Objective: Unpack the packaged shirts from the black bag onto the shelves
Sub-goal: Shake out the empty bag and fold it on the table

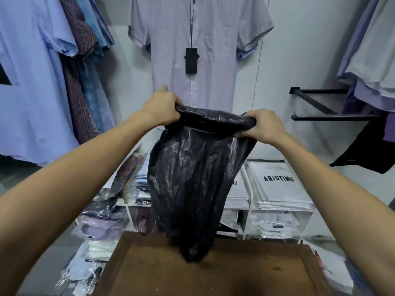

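Note:
The black bag (192, 180) hangs limp in front of me, its bottom tip touching the brown wooden surface (213, 274). My left hand (160, 107) grips the left end of its rolled top edge. My right hand (263, 124) grips the right end. The bag looks slack and flat; its inside is hidden. Behind it, white shelves (307, 212) hold stacks of packaged shirts (277, 184), the top one printed ARISTINO. More packaged shirts (100, 223) lie piled loosely at lower left.
Blue and striped shirts (36, 82) hang at left, a pale striped shirt with a black tag (192, 60) hangs straight ahead, and lilac shirts (372, 50) hang at right above a black wall rack (316, 103). A dark garment (363, 150) droops below it.

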A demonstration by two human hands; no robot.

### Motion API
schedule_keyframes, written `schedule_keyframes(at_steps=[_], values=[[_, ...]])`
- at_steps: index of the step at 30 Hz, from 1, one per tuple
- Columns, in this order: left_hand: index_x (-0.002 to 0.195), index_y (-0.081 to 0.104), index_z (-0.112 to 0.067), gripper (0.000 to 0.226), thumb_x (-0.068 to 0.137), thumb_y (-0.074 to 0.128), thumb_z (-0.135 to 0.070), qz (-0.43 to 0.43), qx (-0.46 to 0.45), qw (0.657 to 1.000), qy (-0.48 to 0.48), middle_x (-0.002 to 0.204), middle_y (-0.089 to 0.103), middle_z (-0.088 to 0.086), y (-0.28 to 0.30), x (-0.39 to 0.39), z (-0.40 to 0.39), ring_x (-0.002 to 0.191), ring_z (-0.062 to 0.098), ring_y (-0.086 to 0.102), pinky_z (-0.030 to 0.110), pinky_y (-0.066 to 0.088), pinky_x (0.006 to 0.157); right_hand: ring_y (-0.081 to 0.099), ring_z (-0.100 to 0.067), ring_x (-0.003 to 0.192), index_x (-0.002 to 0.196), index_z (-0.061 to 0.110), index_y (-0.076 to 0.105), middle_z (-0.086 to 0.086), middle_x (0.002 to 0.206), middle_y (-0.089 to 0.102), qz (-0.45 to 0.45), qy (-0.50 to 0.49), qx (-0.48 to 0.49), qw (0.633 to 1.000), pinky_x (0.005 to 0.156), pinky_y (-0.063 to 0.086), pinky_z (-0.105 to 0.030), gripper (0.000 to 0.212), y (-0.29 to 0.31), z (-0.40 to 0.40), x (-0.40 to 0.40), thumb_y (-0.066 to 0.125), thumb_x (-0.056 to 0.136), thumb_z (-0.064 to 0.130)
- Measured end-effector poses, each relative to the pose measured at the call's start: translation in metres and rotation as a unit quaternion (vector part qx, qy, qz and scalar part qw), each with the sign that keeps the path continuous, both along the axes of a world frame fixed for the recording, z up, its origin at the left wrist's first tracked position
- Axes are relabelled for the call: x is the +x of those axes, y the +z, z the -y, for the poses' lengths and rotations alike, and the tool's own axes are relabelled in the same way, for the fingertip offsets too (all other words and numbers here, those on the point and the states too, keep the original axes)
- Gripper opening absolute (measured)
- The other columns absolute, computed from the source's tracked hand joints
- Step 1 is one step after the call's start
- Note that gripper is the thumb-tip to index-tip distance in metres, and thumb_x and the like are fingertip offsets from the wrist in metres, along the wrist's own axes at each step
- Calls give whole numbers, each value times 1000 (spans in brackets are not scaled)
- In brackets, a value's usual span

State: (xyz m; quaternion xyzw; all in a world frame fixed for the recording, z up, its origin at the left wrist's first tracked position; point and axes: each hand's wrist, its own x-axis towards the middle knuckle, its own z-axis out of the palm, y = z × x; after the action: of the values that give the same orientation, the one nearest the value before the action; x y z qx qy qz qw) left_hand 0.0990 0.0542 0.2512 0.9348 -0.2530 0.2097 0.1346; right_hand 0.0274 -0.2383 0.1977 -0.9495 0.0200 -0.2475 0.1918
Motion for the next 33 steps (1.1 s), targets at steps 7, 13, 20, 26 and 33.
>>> schedule_keyframes(at_steps=[7, 13, 20, 26, 33], values=[[95, 75, -13, 23, 73, 69, -11, 125, -169, 963, -171, 122, 71, 3, -11, -17, -43, 117, 19, 63, 38, 48, 104, 53, -33, 109, 80, 15, 66, -5, 118, 59, 280, 72, -108, 951, 91, 43, -44, 29, -2, 10, -19, 84, 75, 38], [98, 68, -25, 17, 82, 72, -30, -130, -287, 934, -167, 88, 70, 2, -97, -42, -70, 82, 14, 62, 37, 49, 87, 66, -4, 83, 91, 26, 61, 16, 86, 70, -15, 226, 242, 943, 73, 51, -18, 40, -68, 11, -57, 89, 74, 4], [97, 71, -30, 13, 95, 65, -18, -270, -458, 839, -119, 100, 72, -4, -178, -63, -57, 95, 11, 65, 37, 47, 95, 74, -16, 101, 116, 13, 70, -4, 110, 78, -80, 189, 564, 800, 85, 58, -26, 83, -162, -25, -74, 99, 47, 50], [91, 65, -31, 10, 99, 63, -26, -248, -473, 844, -57, 80, 70, -20, -196, -73, -61, 77, 1, 63, 29, 48, 81, 66, -11, 121, 124, 36, 63, 9, 126, 72, -271, 210, 434, 833, 104, 50, -34, 58, -198, -30, -84, 88, 77, 13], [130, 50, -29, 79, 64, 90, -44, -379, -397, 834, -58, 119, 68, -9, -230, -100, -86, 110, 7, 64, 32, 49, 102, 74, -25, 104, 115, 6, 70, -12, 109, 78, -167, 80, 619, 763, 90, 59, -36, 26, -213, -59, -69, 76, 90, 11]])
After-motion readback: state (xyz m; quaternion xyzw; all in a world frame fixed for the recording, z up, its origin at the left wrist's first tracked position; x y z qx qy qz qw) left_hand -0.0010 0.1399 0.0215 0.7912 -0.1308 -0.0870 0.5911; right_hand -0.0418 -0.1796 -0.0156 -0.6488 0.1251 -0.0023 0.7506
